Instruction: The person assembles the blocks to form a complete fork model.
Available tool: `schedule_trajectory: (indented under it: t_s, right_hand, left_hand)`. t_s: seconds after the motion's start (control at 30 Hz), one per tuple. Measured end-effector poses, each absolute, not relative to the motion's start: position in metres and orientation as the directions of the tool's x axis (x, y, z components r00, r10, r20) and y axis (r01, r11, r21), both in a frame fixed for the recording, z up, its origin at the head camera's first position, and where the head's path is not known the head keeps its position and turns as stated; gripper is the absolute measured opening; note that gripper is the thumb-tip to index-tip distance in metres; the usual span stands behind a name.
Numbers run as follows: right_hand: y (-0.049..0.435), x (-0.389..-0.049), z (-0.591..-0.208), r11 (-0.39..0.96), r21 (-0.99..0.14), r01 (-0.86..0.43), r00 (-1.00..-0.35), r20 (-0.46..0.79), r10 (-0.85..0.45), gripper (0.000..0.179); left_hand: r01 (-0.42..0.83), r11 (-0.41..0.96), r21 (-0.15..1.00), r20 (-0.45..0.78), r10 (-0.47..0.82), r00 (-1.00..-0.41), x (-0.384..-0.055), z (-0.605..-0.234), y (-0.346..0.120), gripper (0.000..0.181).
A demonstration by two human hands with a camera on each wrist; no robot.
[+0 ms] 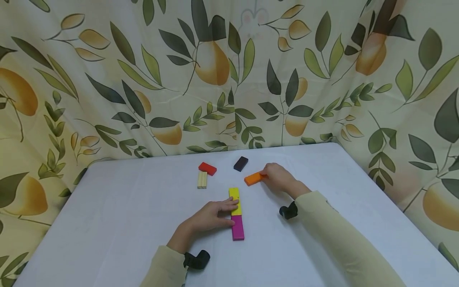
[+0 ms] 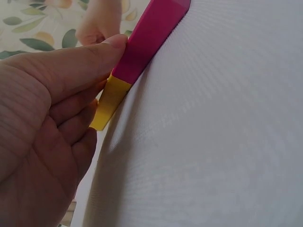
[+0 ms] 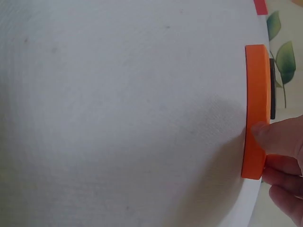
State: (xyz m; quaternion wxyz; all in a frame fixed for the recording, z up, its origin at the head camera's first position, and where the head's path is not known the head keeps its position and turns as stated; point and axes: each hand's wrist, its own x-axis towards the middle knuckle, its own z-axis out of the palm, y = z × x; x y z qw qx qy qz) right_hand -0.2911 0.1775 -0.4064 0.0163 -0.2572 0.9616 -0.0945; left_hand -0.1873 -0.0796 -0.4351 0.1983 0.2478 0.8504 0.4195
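Note:
A yellow block and a magenta block lie end to end in a line on the white table. My left hand rests against their left side, fingers over the yellow block and thumb at the magenta one. The left wrist view shows that thumb touching the magenta block's side near the joint. Farther right, my right hand pinches an orange block by its right end. In the right wrist view, the thumb presses the orange block's near face, with the other fingers behind it.
A red block sits at the back, close to a ridged cream block. To their right lies a black block, near the orange one. The white cloth-covered table ends at a leaf-and-fruit patterned curtain.

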Motion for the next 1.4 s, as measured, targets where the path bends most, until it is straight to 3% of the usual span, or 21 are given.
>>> schedule_trajectory:
  t_s: [0.43, 0.93, 1.4]
  right_hand:
    - [0.173, -0.288, -0.406, 0.864, -0.191, -0.465, -0.883, 0.026, -0.469, 0.025]
    - [0.173, -0.288, -0.4, 0.839, -0.195, -0.509, -0.857, 0.02, -0.515, 0.021]
    - [0.165, -0.284, -0.398, 0.857, -0.114, -0.503, -0.862, -0.001, -0.507, 0.016]
  left_hand:
    - [0.255, 0.516, 0.818, -0.123, 0.588, -0.799, -0.189, -0.438, -0.081, 0.052]
    - [0.239, 0.514, 0.824, -0.125, 0.576, -0.808, -0.187, -0.436, -0.081, 0.052]
    - [0.229, 0.507, 0.831, -0.127, 0.574, -0.809, -0.188, -0.437, -0.081, 0.052]
